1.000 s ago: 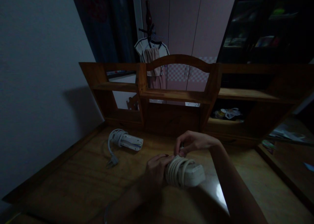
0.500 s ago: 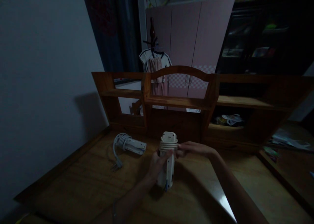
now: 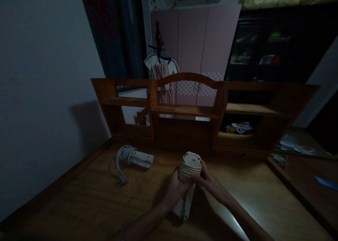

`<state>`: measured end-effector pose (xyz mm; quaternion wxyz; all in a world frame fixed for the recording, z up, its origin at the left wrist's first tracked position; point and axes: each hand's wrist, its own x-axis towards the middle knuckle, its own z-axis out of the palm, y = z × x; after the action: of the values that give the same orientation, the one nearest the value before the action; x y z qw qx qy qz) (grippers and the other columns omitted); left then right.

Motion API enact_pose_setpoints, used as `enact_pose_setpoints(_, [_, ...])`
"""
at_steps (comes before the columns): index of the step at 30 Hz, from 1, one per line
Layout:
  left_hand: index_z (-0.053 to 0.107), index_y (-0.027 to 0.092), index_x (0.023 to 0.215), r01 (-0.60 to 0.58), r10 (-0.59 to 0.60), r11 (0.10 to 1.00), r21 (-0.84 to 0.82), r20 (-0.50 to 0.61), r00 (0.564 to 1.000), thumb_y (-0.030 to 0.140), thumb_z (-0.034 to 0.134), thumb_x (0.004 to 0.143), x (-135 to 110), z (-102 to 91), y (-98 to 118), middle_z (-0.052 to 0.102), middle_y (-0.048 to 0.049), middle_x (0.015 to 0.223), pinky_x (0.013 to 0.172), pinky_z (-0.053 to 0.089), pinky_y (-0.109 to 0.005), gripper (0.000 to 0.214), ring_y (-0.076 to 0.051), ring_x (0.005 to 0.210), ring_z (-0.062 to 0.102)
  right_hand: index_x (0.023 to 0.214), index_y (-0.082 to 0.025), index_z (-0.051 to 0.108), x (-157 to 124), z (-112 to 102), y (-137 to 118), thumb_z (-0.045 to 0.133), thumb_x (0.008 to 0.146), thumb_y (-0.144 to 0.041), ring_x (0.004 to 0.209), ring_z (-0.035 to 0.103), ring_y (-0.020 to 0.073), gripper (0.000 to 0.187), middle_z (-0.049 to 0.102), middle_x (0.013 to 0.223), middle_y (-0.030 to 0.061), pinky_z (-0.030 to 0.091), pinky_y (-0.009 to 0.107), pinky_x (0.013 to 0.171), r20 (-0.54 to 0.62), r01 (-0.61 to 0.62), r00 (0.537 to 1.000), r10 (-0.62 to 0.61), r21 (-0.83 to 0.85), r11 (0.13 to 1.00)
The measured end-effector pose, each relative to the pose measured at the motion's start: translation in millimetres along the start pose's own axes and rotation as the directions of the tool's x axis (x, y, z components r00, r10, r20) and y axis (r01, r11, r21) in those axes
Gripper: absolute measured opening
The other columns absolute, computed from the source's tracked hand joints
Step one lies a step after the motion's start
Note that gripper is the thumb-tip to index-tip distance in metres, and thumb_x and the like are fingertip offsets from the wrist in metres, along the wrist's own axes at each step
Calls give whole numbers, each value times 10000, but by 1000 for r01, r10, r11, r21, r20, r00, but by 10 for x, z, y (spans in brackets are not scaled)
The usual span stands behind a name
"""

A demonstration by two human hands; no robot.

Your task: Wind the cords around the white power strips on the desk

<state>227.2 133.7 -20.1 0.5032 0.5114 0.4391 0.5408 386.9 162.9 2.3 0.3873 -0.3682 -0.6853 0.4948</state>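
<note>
A white power strip (image 3: pixel 188 179) with its cord coiled round the upper part stands tilted, nearly upright, on the wooden desk (image 3: pixel 79 202). My left hand (image 3: pixel 176 189) is wrapped round its left side below the coils. My right hand (image 3: pixel 208 182) grips its right side, the fingers pressed on the coiled cord. A second white power strip (image 3: pixel 137 157) lies flat on the desk to the left, with a coiled cord and its plug (image 3: pixel 121 179) trailing toward me.
A wooden shelf unit (image 3: pixel 185 109) stands along the desk's back edge, with small items (image 3: pixel 239 127) in a right compartment. A grey wall is at left. Behind are a pink wardrobe (image 3: pixel 195 40) and hanging clothes (image 3: pixel 161 70). Papers (image 3: pixel 293 144) lie at right.
The power strip went from lying on its side in both hands to standing nearly upright. It now sits slightly lower and nearer me. My right hand has moved onto the coils.
</note>
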Motion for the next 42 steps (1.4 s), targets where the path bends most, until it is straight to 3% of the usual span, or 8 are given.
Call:
enact_pose_setpoints(5, [199,197,1441,-61,61,998,-24,19,998,320,706,738,-121,97,49,515,-115,1329,996,389,-304,875,-224,1192,511,1319,-225,399,-101,65,60,627,810,-442,1191,497,225,599,526,1304,80,358,393,1046,-81,-48,996,49,17,999])
enact_pose_setpoints(11, [475,173,1256,-29,21,997,71,115,993,314,718,719,-97,47,46,619,-106,1174,868,464,-301,606,-246,1037,599,1272,-219,481,-153,85,136,617,815,-444,1150,532,239,526,553,1277,82,375,398,1026,-106,-69,991,78,84,994])
enact_pose_setpoints(14, [501,169,1225,33,-30,999,-6,222,975,292,727,715,-35,7,-20,623,-106,1167,865,468,-313,571,-251,1038,599,1252,-215,504,-161,27,144,612,821,-434,1131,546,242,496,570,1257,78,395,394,1005,-84,-77,993,88,134,988])
enact_pose_setpoints(19, [526,130,1210,254,-168,946,-203,365,916,328,707,751,97,-36,-197,615,-146,1187,880,471,-357,531,-270,1041,604,1204,-174,542,-162,-126,195,614,815,-430,1077,576,257,471,612,1190,87,430,397,958,-15,-134,990,137,152,979])
enact_pose_setpoints(24, [583,125,1145,288,-198,927,-239,342,919,285,764,696,158,-61,-316,623,-147,1179,892,469,-358,510,-275,1047,600,1202,-170,537,-145,-132,221,645,772,-472,1035,594,249,536,635,1143,86,456,384,925,-3,-134,991,136,115,984])
enact_pose_setpoints(31, [565,117,1191,349,-258,888,-300,304,917,312,729,735,179,-100,-172,626,-161,1165,822,499,-332,522,-241,942,643,1205,-172,540,-103,-203,172,581,781,-572,798,645,222,585,687,949,76,511,322,663,-39,-263,963,265,57,963])
enact_pose_setpoints(36, [584,144,1160,370,-335,865,-339,158,929,373,718,737,217,-144,-159,654,-114,1104,730,500,-255,500,-183,864,646,1035,-171,651,-101,-329,169,577,814,-514,857,620,221,415,680,944,53,484,332,765,33,-93,995,98,-126,988])
enact_pose_setpoints(42, [589,137,1142,377,-320,853,-362,207,924,362,701,754,214,-160,-213,651,-113,1078,734,502,-275,462,-190,872,632,896,-164,662,-126,-277,210,450,899,-483,732,596,182,384,654,804,34,460,285,657,-8,-36,999,36,-193,980])
